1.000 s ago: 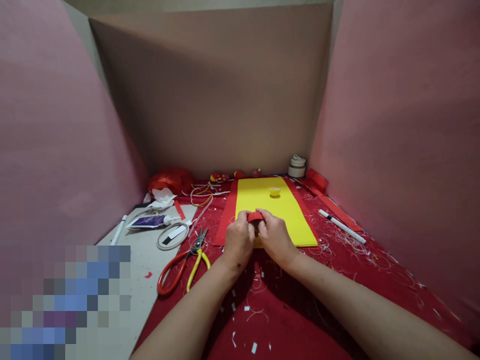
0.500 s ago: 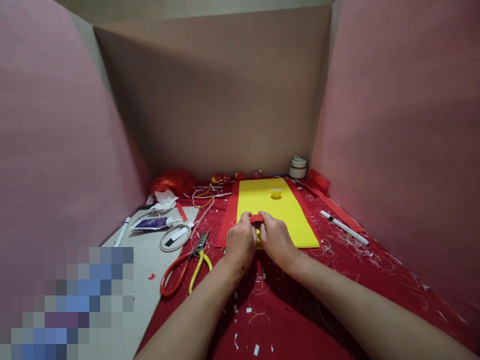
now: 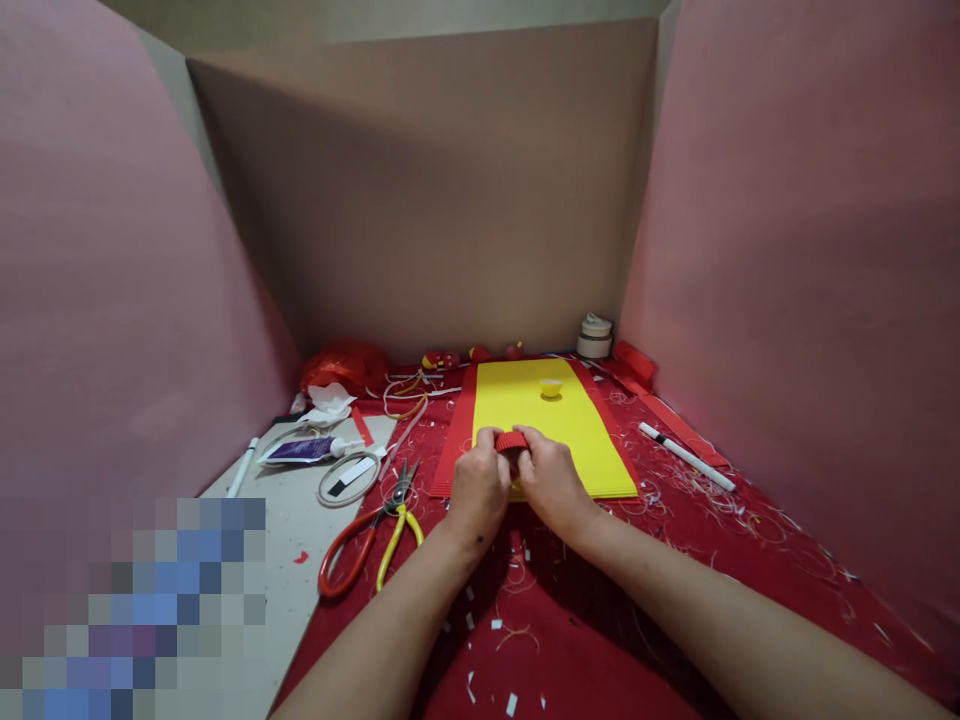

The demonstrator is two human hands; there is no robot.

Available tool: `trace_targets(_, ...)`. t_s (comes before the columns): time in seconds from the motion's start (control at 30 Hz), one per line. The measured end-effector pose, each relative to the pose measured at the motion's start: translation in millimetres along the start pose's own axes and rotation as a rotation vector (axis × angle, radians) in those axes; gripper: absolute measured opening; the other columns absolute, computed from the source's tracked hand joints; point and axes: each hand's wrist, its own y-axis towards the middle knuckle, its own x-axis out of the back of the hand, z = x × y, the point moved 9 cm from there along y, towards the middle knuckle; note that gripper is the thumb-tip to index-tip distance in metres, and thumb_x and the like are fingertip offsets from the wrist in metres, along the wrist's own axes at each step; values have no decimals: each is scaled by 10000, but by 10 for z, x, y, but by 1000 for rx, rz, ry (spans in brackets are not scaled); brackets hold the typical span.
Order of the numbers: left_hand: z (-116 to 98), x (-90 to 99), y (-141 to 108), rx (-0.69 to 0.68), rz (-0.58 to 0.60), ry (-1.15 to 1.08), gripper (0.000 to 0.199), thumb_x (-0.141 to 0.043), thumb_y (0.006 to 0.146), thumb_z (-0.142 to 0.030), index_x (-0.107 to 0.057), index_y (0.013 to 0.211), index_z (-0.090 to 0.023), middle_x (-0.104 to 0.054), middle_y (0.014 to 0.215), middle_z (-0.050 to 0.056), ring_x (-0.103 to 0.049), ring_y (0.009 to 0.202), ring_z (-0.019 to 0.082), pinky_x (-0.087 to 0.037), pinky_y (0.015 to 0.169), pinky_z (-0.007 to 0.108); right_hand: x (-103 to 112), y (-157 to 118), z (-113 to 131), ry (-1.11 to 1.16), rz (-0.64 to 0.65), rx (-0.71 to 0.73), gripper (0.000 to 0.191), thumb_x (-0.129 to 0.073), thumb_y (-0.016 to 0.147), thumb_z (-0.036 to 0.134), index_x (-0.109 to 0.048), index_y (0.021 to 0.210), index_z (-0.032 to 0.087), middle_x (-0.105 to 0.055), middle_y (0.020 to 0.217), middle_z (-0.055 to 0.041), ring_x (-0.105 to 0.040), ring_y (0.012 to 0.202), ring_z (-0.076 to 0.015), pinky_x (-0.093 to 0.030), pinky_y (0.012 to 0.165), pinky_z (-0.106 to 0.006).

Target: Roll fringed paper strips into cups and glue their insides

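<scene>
Between my two hands is a small red ridged piece (image 3: 511, 440), curved like an arch, its exact kind unclear. My left hand (image 3: 481, 488) is closed on its left side, and my right hand (image 3: 553, 482) grips the right side. Both hands are over the near part of a yellow sheet stack (image 3: 540, 415), which lies on red sheets (image 3: 453, 440). Farther back on the yellow stands a small yellow cup-shaped piece (image 3: 551, 388). Scissors (image 3: 397, 508) with one red and one yellow handle lie left of my left forearm.
On the grey board (image 3: 292, 520) at left are a purple-and-white tube (image 3: 301, 450), a tape-like ring (image 3: 349, 478) and a pen (image 3: 244, 467). A white marker (image 3: 686, 457) lies at right. A white lidded jar (image 3: 595, 337) stands at the back. Scraps litter the red cloth (image 3: 600, 630); pink walls (image 3: 810, 250) flank it.
The red ridged piece appears more arched between my fingers, with a dark hollow showing under it. My hands have stayed in nearly the same place.
</scene>
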Motion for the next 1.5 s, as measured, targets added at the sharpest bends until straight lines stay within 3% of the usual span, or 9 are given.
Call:
trace_targets(0.1,-12,-19,-4,-4,23,43,309,-381,823,-87,-486,1114,-108,-685,865,119,-657,782,236,-446,666,296,-5,-2,-7,-56,11,-10,390,-397,791,48,-588,1131,33,-682,982,-183,-643,889,-242,-455,799,-312)
trace_targets(0.27,-33,-5,-10,-30,9,0,287,-351,835,-76,-492,1083,-116,-683,850,105,-656,782,232,-452,671,294,43,-8,-7,68,-27,-11,374,-390,804,71,-595,1116,67,-686,993,-152,-640,893,-204,-456,800,-267)
trace_targets(0.43,-57,-10,-25,-44,21,116,290,-354,857,-104,-457,1128,-105,-679,848,118,-661,732,253,-459,620,316,43,-10,-2,7,-44,22,408,-392,780,58,-578,1142,39,-678,1004,-179,-638,918,-234,-454,826,-305)
trace_targets(0.6,-92,23,-38,-46,35,134,274,-322,876,-98,-448,1119,-108,-678,830,103,-664,760,226,-466,642,292,54,-17,15,112,-49,41,408,-390,782,57,-578,1144,43,-678,1019,-163,-637,927,-210,-461,832,-279)
trace_targets(0.8,-124,3,-57,-61,30,303,285,-359,877,-123,-422,1155,-114,-671,895,110,-666,710,228,-468,592,298,54,-20,19,17,-49,26,415,-394,771,52,-577,1139,-2,-674,1001,-207,-640,913,-268,-465,824,-350)
trace_targets(0.97,-125,-17,-66,-79,42,251,243,-354,891,-138,-431,1122,-127,-675,864,88,-665,720,206,-464,601,273,78,-11,12,126,-75,34,409,-398,760,60,-597,1117,52,-683,1009,-160,-639,923,-219,-469,831,-297)
trace_targets(1.13,-115,-1,-65,-80,18,287,269,-365,884,-131,-411,1149,-127,-674,892,100,-665,708,215,-464,590,284,92,-16,22,64,-94,65,425,-383,753,62,-586,1124,23,-681,990,-191,-646,893,-250,-472,817,-344)
trace_targets(1.3,-129,-24,-65,-87,41,222,243,-332,897,-136,-442,1114,-127,-675,814,78,-665,725,209,-463,601,273,87,-4,3,148,-83,46,400,-392,751,60,-612,1086,64,-694,971,-158,-651,880,-226,-482,793,-310)
trace_targets(1.5,-158,-5,-64,-99,13,261,298,-336,893,-130,-397,1182,-94,-668,928,123,-666,746,219,-474,613,292,88,-5,44,29,-71,65,436,-387,742,40,-581,1131,1,-680,979,-206,-648,885,-272,-471,806,-365)
